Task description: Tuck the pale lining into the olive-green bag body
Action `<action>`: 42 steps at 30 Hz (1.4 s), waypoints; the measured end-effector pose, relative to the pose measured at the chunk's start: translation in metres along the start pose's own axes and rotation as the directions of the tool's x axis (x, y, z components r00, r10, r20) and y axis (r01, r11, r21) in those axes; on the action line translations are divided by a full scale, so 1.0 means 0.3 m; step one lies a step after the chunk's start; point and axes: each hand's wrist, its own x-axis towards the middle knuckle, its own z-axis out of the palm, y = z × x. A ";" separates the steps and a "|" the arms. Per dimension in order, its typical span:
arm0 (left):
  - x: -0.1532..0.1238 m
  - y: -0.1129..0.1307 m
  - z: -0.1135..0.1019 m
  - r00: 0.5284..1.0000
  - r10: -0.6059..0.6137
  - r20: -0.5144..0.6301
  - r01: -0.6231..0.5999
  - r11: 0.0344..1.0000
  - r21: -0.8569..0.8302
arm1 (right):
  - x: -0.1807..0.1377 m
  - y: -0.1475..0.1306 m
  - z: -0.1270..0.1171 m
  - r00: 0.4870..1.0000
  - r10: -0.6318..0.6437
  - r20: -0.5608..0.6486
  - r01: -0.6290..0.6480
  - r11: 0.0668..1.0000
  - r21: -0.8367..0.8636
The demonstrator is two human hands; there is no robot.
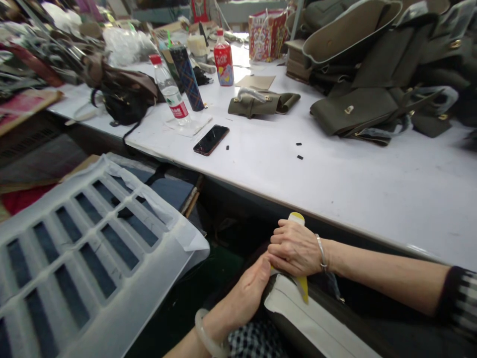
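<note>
Hands at work in the lap, below the near edge of the white table (335,174).
A yellow tool (297,218) is gripped in the right hand (294,248), fingers curled tightly together around it, just under the table's edge. A dark bag panel with pale lining (309,318) is steadied lower down by the left hand (248,293): its thumb is pressed on the panel's end, and the other fingers cannot be made out.
</note>
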 end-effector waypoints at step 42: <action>0.015 0.014 0.013 0.986 0.008 0.169 0.005 0.997 -0.076 | -0.125 -0.148 0.035 0.611 0.677 0.410 -0.612 0.074 0.788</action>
